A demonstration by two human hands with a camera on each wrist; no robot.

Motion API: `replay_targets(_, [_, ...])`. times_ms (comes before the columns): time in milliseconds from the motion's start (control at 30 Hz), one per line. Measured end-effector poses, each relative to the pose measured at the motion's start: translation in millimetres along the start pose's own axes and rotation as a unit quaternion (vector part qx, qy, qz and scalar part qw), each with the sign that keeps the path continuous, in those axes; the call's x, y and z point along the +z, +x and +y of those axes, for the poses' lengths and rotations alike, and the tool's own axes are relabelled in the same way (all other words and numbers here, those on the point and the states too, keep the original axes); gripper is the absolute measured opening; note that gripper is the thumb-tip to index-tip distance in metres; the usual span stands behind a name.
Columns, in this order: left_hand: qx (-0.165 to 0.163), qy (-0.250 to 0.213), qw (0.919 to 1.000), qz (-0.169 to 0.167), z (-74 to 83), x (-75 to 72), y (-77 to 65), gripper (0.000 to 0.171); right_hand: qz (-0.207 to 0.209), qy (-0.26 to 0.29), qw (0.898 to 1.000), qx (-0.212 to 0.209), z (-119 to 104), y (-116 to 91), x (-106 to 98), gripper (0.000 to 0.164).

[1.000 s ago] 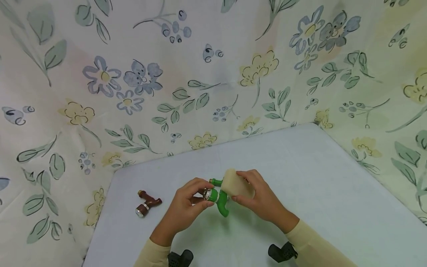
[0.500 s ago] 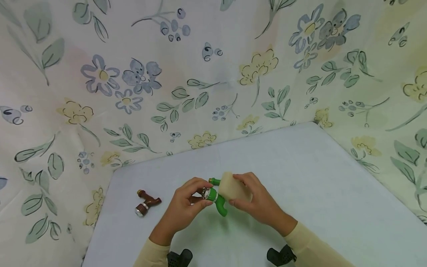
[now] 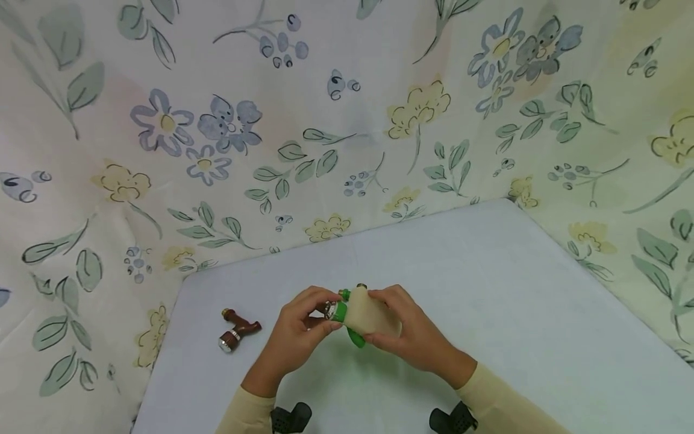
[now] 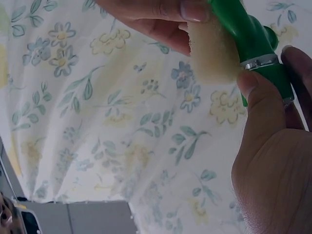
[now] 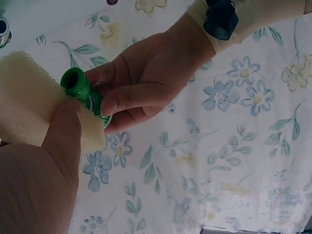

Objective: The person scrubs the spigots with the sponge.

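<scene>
My left hand [image 3: 298, 334] pinches a green plastic tap [image 3: 340, 311] by its silver-banded knob end, above the table. Thumb and fingers of my right hand [image 3: 417, 328] grip a cream sponge [image 3: 375, 312], which lies against the tap and hides most of its body in the head view. Below the sponge, the tip of the green spout shows. From the left wrist, the tap [image 4: 251, 39] has its silver ring near my left thumb, with the sponge [image 4: 209, 56] along its side. The right wrist view shows the tap's open round mouth [image 5: 74, 80] beside the sponge [image 5: 29, 97].
A brown tap [image 3: 238, 330] with a silver-ended knob lies on the white table [image 3: 488, 289], left of my left hand. Floral cloth [image 3: 303, 120] hangs behind the table. Black wrist devices [image 3: 452, 419] show at the bottom edge of the head view.
My right hand has moved the sponge left and slightly down across the green tap, covering more of its body. The left hand keeps its hold, shifting only slightly. The brown tap stays put.
</scene>
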State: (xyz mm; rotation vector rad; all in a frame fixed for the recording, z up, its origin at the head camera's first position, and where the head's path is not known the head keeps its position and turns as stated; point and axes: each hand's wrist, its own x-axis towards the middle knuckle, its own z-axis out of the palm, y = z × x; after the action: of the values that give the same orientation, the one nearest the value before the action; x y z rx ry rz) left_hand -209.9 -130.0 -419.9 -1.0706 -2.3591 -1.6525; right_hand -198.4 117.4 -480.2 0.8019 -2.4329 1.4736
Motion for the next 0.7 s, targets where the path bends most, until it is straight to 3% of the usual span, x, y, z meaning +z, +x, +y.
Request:
replay_targets(233, [-0.018,0.006,0.9997,0.013,1.8,-1.0,-0.2,0.039,-0.007,0.011,1.0,-0.012,-6,2,2,0.068])
replay_targets(567, [-0.009,0.015,0.999,0.042,0.0,-1.4,2.1,0.04,-0.022,0.007,1.0,-0.017,-13,2,5,0.069])
replay_targets(700, [-0.003,0.018,0.9989,0.044,-11.5,-0.4,0.9,0.04,-0.026,0.002,1.0,-0.014,-10,2,4,0.069])
